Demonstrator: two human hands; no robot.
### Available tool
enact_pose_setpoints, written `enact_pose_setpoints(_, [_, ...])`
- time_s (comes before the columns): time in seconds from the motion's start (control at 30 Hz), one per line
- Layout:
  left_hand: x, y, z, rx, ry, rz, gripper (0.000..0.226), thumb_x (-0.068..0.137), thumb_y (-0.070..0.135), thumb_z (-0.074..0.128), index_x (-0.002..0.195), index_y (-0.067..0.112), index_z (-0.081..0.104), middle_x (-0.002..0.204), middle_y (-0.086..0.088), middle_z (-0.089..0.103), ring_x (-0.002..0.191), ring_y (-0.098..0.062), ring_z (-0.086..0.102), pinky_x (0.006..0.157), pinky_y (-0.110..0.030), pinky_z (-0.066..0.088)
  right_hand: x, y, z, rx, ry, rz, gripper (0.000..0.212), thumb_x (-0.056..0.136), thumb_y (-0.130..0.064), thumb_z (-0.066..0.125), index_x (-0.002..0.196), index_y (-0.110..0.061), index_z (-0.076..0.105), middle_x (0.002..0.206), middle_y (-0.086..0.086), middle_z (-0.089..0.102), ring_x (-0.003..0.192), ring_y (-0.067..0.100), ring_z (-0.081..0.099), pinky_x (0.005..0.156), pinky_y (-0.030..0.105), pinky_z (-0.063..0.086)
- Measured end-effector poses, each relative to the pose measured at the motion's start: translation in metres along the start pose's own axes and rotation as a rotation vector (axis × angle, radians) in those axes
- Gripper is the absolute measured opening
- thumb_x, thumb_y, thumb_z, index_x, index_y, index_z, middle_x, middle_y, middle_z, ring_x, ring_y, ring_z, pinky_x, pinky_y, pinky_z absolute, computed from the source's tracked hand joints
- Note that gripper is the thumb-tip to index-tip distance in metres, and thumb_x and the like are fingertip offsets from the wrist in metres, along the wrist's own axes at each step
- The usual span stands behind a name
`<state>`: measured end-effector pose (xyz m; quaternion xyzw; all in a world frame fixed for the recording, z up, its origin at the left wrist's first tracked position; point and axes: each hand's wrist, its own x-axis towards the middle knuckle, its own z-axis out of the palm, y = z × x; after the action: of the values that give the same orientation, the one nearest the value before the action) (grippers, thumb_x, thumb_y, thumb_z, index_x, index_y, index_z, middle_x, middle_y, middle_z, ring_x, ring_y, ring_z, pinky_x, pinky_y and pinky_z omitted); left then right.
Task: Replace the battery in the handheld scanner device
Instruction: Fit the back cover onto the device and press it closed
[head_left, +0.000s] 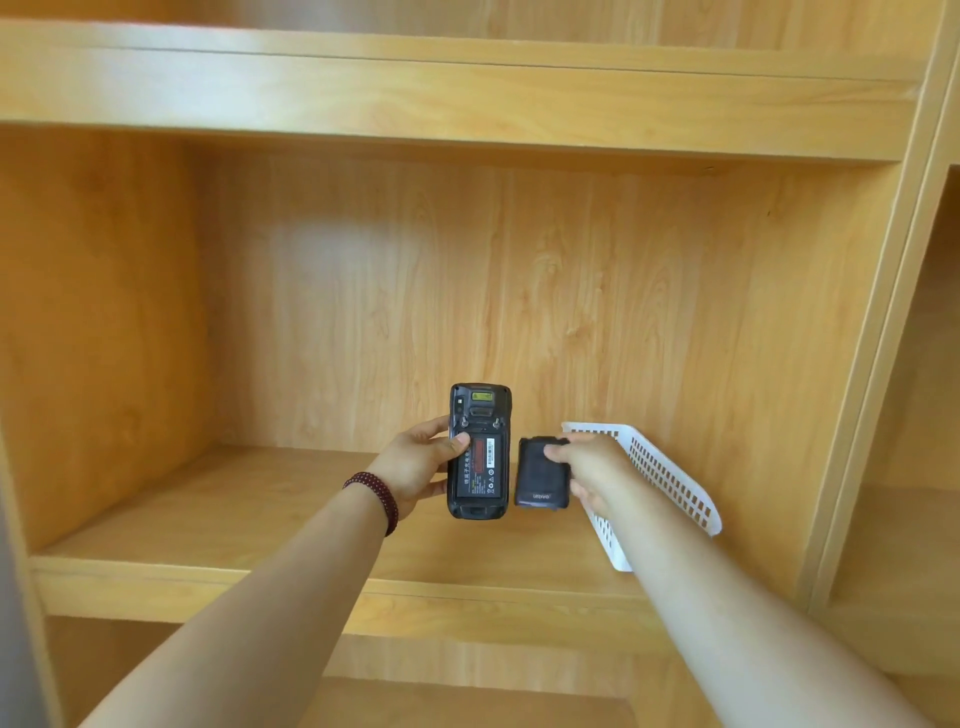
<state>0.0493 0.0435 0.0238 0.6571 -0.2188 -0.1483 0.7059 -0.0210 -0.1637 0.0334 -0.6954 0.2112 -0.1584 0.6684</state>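
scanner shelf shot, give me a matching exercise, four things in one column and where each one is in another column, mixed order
Things:
1. scanner
2. back cover
3. white basket
4. bead bracelet

Places:
A. on the left wrist
B. held in the left hand, label side showing
C. standing on the shelf behind the right forearm
D. held in the right hand

Pairs: 1-B, 2-D, 3-C, 4-A

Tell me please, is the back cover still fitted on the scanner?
No, the back cover is off, gripped in the right hand beside the scanner, whose labelled battery lies exposed.
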Motion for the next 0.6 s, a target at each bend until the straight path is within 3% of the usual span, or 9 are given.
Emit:
enact_pose_setpoints(0.07, [0.000, -0.001, -0.004, 0.001, 0.006, -0.004, 0.036, 0.092, 0.021, 0.065, 0.127, 0.024, 0.060, 0.108, -0.005, 0.075, 0.101, -0.021, 0.069, 0.083, -0.038, 0.055, -0.001, -0.019, -0.011, 0.256, -0.027, -0.045, 0.024, 0.091, 0.000, 0.063, 0.112, -0.006, 0.056, 0.102, 0.014, 0.066, 0.096, 0.029, 0.067, 0.099, 0.049, 0.050])
enact_pose_setpoints(0.13, [0.002, -0.001, -0.008, -0.007, 0.014, -0.012, 0.035, 0.091, 0.020, 0.065, 0.126, 0.024, 0.061, 0.107, -0.005, 0.075, 0.103, -0.023, 0.068, 0.086, -0.041, 0.055, -0.006, -0.041, -0.020, 0.395, -0.040, -0.102, 0.025, 0.090, -0.003, 0.066, 0.112, -0.008, 0.057, 0.099, 0.012, 0.069, 0.083, 0.022, 0.067, 0.083, 0.040, 0.056])
enact_pose_setpoints(0.2, [0.003, -0.001, -0.012, -0.014, 0.015, -0.022, 0.034, 0.091, 0.020, 0.066, 0.124, 0.023, 0.063, 0.106, -0.005, 0.075, 0.102, -0.023, 0.068, 0.087, -0.042, 0.055, -0.017, -0.057, -0.020, 0.332, -0.098, -0.131, 0.023, 0.087, -0.010, 0.071, 0.108, -0.013, 0.062, 0.099, 0.008, 0.071, 0.080, 0.018, 0.067, 0.066, 0.027, 0.049])
enact_pose_setpoints(0.27, [0.005, -0.001, -0.013, -0.013, 0.009, -0.024, 0.032, 0.091, 0.020, 0.065, 0.123, 0.023, 0.064, 0.104, -0.004, 0.076, 0.098, -0.022, 0.068, 0.085, -0.041, 0.055, -0.025, -0.062, -0.012, 0.235, -0.197, -0.128, 0.015, 0.086, -0.012, 0.072, 0.098, -0.016, 0.063, 0.095, 0.007, 0.073, 0.077, 0.017, 0.065, 0.057, 0.023, 0.040])
enact_pose_setpoints(0.37, [0.005, 0.001, -0.015, -0.020, -0.008, -0.024, 0.031, 0.090, 0.021, 0.066, 0.121, 0.024, 0.066, 0.105, -0.005, 0.075, 0.098, -0.023, 0.068, 0.084, -0.041, 0.055, -0.028, -0.053, 0.005, 0.195, -0.321, -0.083, 0.014, 0.086, -0.008, 0.071, 0.097, -0.011, 0.062, 0.090, 0.011, 0.073, 0.075, 0.019, 0.065, 0.048, 0.021, 0.045])
enact_pose_setpoints(0.5, [0.006, 0.003, -0.017, -0.034, -0.035, -0.019, 0.030, 0.090, 0.020, 0.066, 0.121, 0.023, 0.066, 0.108, -0.007, 0.075, 0.101, -0.025, 0.069, 0.081, -0.041, 0.057, -0.024, -0.038, 0.020, 0.186, -0.342, -0.024, 0.038, 0.083, -0.008, 0.074, 0.118, 0.000, 0.060, 0.094, 0.014, 0.072, 0.074, 0.019, 0.065, 0.046, 0.020, 0.049])
enact_pose_setpoints(0.6, [0.007, 0.004, -0.018, -0.034, -0.044, -0.022, 0.032, 0.091, 0.020, 0.065, 0.123, 0.022, 0.065, 0.109, -0.007, 0.075, 0.101, -0.024, 0.069, 0.079, -0.039, 0.057, -0.021, -0.034, 0.025, 0.084, -0.300, -0.030, 0.043, 0.082, -0.015, 0.077, 0.120, -0.002, 0.064, 0.101, 0.010, 0.071, 0.076, 0.015, 0.059, 0.049, 0.020, 0.047])
